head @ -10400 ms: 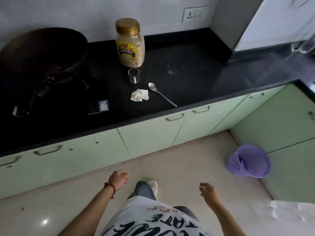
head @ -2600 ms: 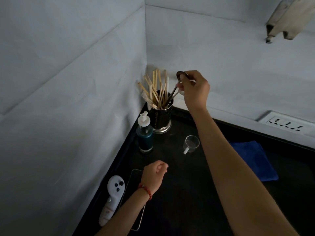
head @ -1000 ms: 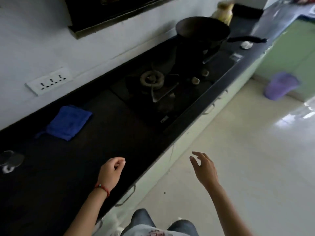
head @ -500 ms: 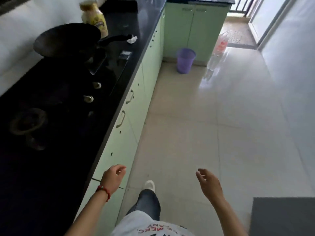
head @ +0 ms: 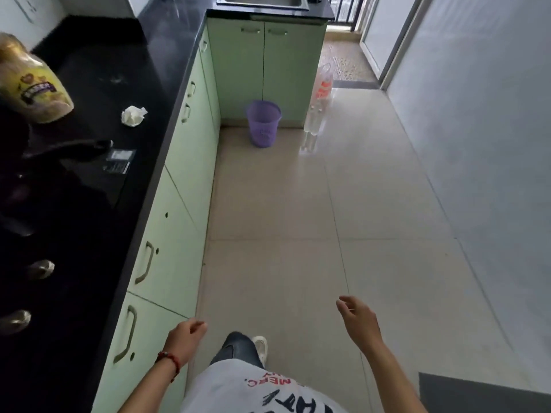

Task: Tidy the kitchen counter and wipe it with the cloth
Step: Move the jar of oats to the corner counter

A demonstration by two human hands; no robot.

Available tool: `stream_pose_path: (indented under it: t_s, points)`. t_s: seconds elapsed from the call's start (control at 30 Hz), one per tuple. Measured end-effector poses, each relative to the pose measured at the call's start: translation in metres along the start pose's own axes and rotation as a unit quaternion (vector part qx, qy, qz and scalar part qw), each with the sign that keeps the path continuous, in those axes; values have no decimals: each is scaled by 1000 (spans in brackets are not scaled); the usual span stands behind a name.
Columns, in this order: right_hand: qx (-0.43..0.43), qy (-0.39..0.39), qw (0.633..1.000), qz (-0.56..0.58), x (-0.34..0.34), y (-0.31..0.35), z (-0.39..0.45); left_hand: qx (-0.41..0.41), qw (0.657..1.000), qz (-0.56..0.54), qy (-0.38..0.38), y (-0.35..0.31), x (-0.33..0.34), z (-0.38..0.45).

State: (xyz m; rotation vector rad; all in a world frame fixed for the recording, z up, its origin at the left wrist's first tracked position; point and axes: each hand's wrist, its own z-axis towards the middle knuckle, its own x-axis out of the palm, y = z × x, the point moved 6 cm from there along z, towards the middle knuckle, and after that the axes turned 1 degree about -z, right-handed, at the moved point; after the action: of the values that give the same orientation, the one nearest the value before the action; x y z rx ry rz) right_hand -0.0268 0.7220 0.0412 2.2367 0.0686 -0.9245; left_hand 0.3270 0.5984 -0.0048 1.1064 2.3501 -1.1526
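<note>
The black kitchen counter (head: 98, 73) runs along my left side. A crumpled white tissue (head: 133, 115) lies on it near the front edge. A plastic jar with a gold lid and yellow label (head: 32, 84) stands at the far left. My left hand (head: 186, 338) hangs low beside the cabinets, fingers loosely curled, holding nothing. My right hand (head: 356, 318) hangs over the floor, fingers apart and empty. The blue cloth is out of view.
A pan handle (head: 74, 147) and stove knobs (head: 40, 268) sit on the dark hob at left. Pale green cabinets (head: 179, 186) line the counter. A purple bin (head: 264, 122) stands in the floor corner, clear bottles (head: 316, 117) beside it. A steel sink (head: 262, 1) is at the far end.
I put the spoon in the utensil holder, then turned and walked back along the counter. The tissue, jar and purple bin are now closer. Both hands stay empty.
</note>
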Motion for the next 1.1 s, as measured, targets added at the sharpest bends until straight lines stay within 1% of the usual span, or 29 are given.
stream_pose_path:
  t_s: [0.07,0.2,0.27,0.37,0.47,0.6,0.77,0.93,1.1]
  points:
    - [13,-6,1000,7,-11,12,29,9,1000,-11,13,-44,-3,38]
    - [52,-7,998,25,-27,19,80,52,998,8,38,-147,1,96]
    - [73,-4,997,28,-33,22,107,58,997,1,41,-189,6,126]
    - [84,9,996,32,-40,30,159,55,998,-10,35,-236,13,171]
    - [79,27,996,28,-53,49,218,44,999,-25,20,-269,15,208]
    - [53,54,997,5,-82,94,299,-12,997,-74,-3,-290,12,241]
    - [-17,91,994,-56,-105,182,400,-72,988,-124,-51,-310,-4,271]
    - [-71,129,985,-84,-92,278,477,-125,970,-181,-100,-312,-24,299]
    - [-107,159,973,-130,-56,358,540,-163,949,-231,-137,-315,-44,351]
